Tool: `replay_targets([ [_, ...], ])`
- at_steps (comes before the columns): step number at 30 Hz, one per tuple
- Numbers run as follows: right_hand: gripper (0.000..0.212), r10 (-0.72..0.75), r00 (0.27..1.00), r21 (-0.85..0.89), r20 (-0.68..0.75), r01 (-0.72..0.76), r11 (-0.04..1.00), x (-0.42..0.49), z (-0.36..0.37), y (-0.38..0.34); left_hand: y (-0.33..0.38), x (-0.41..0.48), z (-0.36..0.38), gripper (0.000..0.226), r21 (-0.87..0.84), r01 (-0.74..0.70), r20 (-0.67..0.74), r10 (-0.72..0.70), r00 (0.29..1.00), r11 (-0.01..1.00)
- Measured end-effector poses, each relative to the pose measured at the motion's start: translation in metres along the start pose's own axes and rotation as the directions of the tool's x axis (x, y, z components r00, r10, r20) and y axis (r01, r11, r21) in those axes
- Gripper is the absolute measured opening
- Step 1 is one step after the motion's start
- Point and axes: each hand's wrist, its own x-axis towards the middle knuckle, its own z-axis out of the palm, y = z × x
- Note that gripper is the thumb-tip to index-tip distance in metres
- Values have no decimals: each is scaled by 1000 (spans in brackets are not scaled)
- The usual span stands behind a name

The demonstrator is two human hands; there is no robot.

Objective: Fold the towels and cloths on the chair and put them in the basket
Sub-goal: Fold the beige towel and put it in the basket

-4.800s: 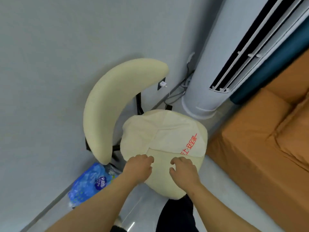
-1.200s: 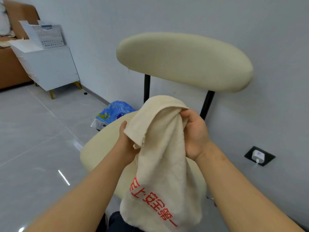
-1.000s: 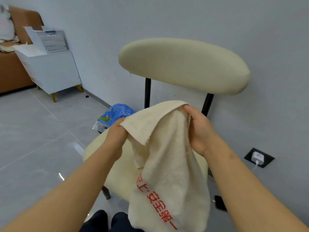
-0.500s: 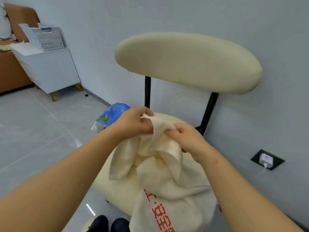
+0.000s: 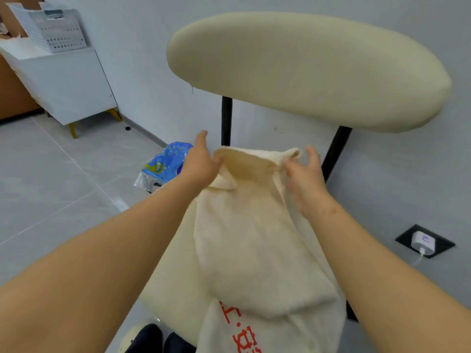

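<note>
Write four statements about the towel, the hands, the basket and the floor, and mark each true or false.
1. The left hand and the right hand each hold a top corner of the towel. True.
2. The towel's lettering is blue. False: it is red.
3. A blue packet lies on the floor beside the chair. True.
4. The basket sits on the chair. False: it stands on the white cabinet.
</note>
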Motion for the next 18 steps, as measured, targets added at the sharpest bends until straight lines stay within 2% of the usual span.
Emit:
replay_targets([
  [2,67,-71,996,-163,60,79,983,-11,-5,10,-14,-13,13,69,68,-55,71,50,996,996],
  [4,65,-122,986,-386,110,155,909,-28,-16,30,-38,-31,25,69,184,-12,60,1,998,983],
  [7,51,-99,968,-690,229,233,686,-56,-33,68,-65,-68,34,66,374,186,-21,-193,981,908],
  [9,44,-24,948,-822,318,288,492,-76,-37,89,-69,-92,37,67,428,243,-13,-263,965,870],
  [11,42,21,928,-856,373,336,393,-89,-36,102,-69,-101,38,67,339,236,60,-272,960,910],
  [13,42,44,918,-858,394,351,375,-94,-30,103,-67,-102,36,58,219,199,127,-230,965,955],
  [14,42,52,912,-857,408,362,368,-94,-27,102,-66,-101,31,49,159,189,96,-206,974,969],
  [16,41,46,882,-831,470,424,360,-97,-20,95,-70,-95,16,32,57,202,-74,-197,978,978],
  [18,39,45,840,-767,541,471,435,-97,-13,86,-79,-90,-2,26,115,254,-152,-236,960,960],
])
